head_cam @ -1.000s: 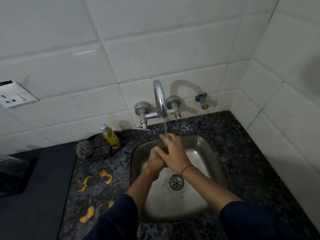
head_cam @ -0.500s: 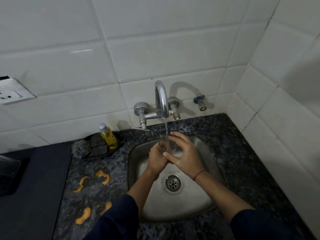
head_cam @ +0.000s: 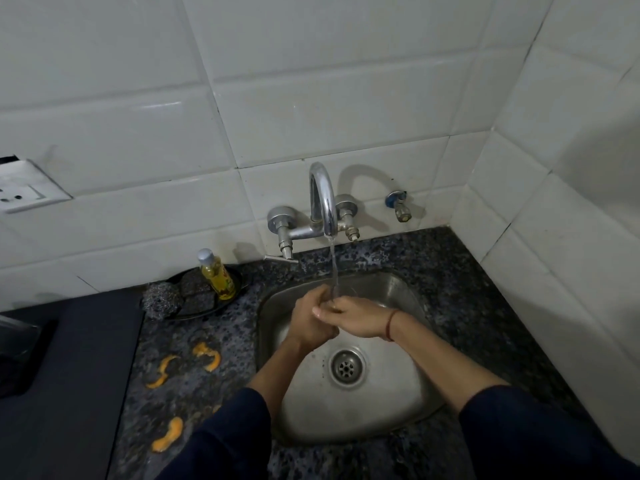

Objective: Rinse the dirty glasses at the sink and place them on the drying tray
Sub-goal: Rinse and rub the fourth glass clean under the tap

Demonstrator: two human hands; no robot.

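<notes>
Both my hands meet under the running tap, above the back of the steel sink. My left hand grips a clear glass, which is almost wholly hidden between the hands. My right hand reaches in from the right, and its fingers curl over the glass and across my left fingers. The thin stream of water falls straight into the gap between the hands.
A yellow soap bottle and a steel scrubber sit on a dark dish left of the tap. Orange peel scraps lie on the granite counter. A dark mat covers the left, with a clear object at its edge.
The glass was plainly visible in my left hand half a second ago. My right hand has since closed over it, and both hands have sunk lower in the view.
</notes>
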